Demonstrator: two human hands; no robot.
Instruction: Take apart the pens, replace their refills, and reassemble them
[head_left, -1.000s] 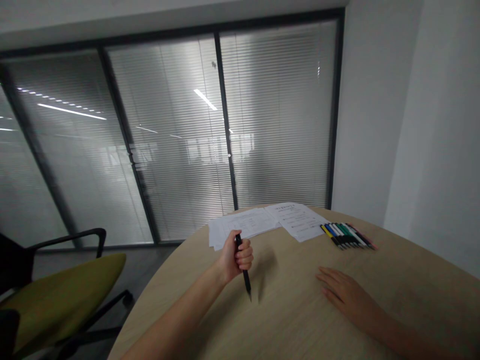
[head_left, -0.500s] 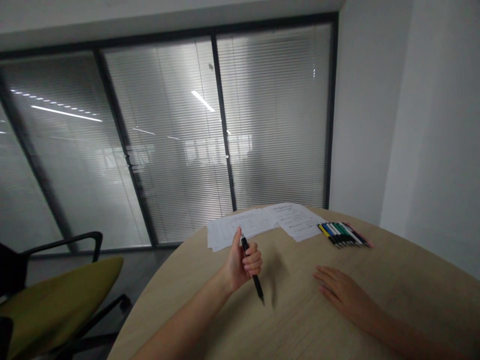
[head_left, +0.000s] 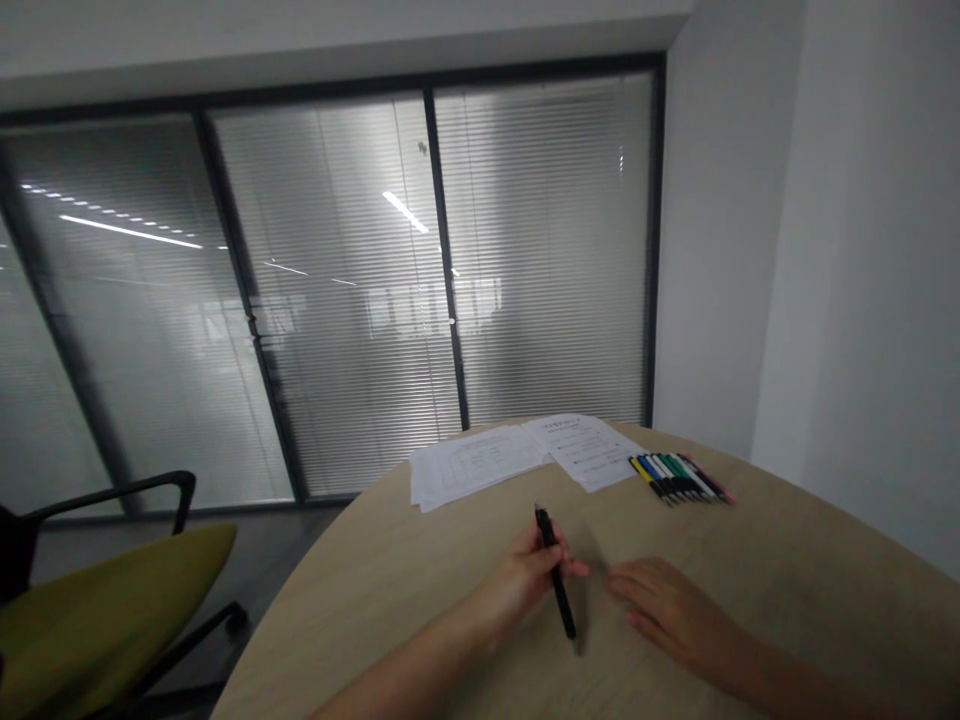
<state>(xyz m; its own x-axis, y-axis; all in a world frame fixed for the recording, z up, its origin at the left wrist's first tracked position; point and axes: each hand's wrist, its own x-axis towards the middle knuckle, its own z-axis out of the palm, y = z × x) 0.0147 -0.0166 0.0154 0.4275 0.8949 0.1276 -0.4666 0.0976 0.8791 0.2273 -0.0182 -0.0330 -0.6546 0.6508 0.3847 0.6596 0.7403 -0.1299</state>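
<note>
My left hand is closed round a black pen, tip pointing down at the round wooden table. Close to its right, my right hand lies flat on the table, fingers stretched toward the pen and holding nothing. Farther back lie two sets of printed paper sheets and a row of several coloured pens side by side.
A yellow-green office chair with black armrests stands at the left, off the table. Glass partitions with shut blinds fill the wall behind, and a white wall rises on the right.
My left hand has carried the black pen to the right and lower, close to my right hand. The right hand has stayed flat on the table.
</note>
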